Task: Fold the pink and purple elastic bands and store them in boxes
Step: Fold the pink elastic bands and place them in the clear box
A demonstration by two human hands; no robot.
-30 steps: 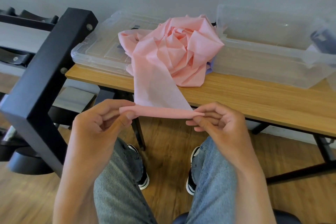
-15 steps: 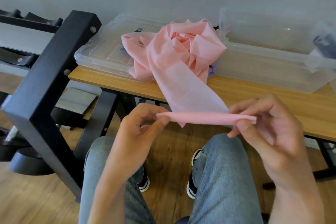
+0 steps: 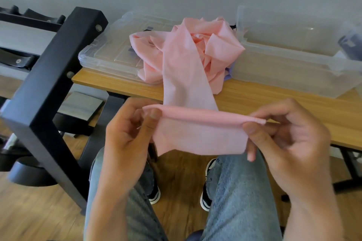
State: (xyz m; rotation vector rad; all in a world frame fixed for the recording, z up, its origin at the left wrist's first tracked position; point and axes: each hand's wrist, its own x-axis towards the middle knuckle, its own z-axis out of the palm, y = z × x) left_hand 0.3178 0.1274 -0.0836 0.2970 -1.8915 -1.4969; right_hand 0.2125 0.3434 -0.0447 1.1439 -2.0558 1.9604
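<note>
The pink band looked thin, limp and stretchy, trailing from its heap on the table over the person's knees, left hand and right hand each pinching a folded corner, the sensible hold.

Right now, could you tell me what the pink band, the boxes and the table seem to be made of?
Pink band: thin, matte stretch sheet, perhaps latex or fabric; it drapes and crumples softly.
Boxes: clear, slightly glossy plastic; the table shows through.
Table: wood or wood-look laminate top with visible grain, on dark, probably metal legs.
</note>
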